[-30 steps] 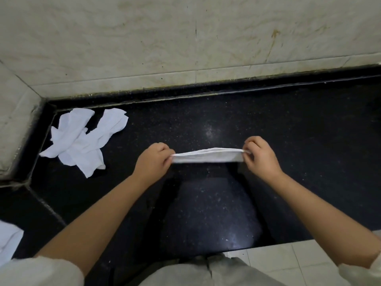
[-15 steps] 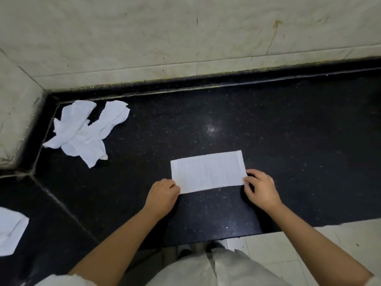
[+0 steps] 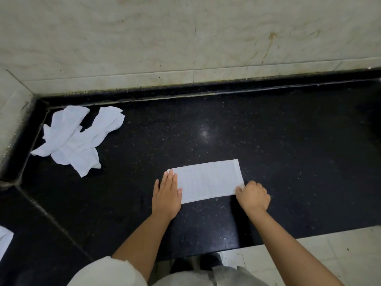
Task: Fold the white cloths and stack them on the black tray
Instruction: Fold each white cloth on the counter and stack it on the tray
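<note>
Cloth [image 3: 208, 180] lies flat at centre, folded into a strip, on the black counter [image 3: 288, 151]. Left hand [image 3: 167, 195] presses its 9 o'clock end with straight fingers; right hand [image 3: 253, 196] pinches the 4 o'clock corner. Crumpled cloths [image 3: 76, 139] wait at 10 o'clock; no tray visible, so most work remains.

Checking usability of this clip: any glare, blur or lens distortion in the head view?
Head view: sharp overall; a small light glare on the black counter beyond the folded cloth; wide-angle bending curves the wall edge; both hands, left and right, unblurred; the right corner falls dark.
</note>
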